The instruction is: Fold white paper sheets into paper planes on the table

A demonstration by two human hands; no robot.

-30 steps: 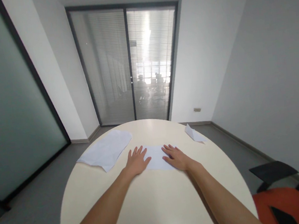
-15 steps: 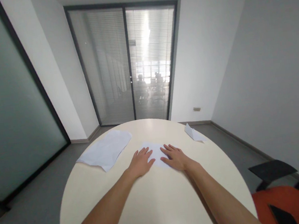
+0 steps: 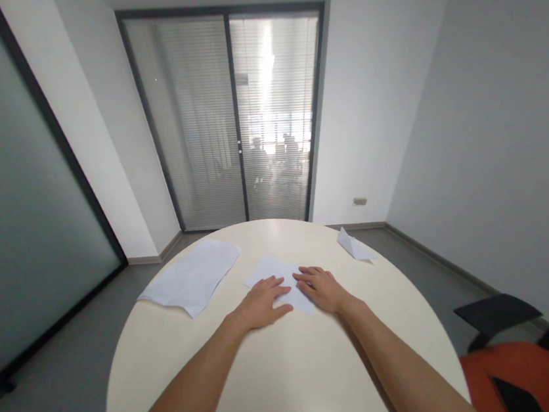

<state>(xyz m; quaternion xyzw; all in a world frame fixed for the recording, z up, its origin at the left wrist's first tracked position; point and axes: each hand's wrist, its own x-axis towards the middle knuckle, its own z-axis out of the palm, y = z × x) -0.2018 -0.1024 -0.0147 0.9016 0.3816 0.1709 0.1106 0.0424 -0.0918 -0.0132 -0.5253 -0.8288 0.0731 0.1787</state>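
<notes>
A small sheet of white paper [image 3: 271,268] lies at an angle on the round table, partly covered by both hands. My left hand [image 3: 263,301] rests on its lower left part, palm down, fingers stretched to the right and apart. On the paper's right side lies my right hand [image 3: 319,288], palm down, with its fingers extended to the left and a little apart. The paper's folds, if any, are hard to make out. Neither hand grips anything.
A larger white sheet [image 3: 196,274] lies on the table's left side. At the right edge stands a folded paper piece [image 3: 354,248]. The pale round table [image 3: 284,377] has an orange chair [image 3: 516,370] beside it on the right. Glass doors [image 3: 235,118] are behind.
The small paper has turned, so a corner now points away from me and more of it shows on the left. My left hand has shifted slightly right and nearer to me.
</notes>
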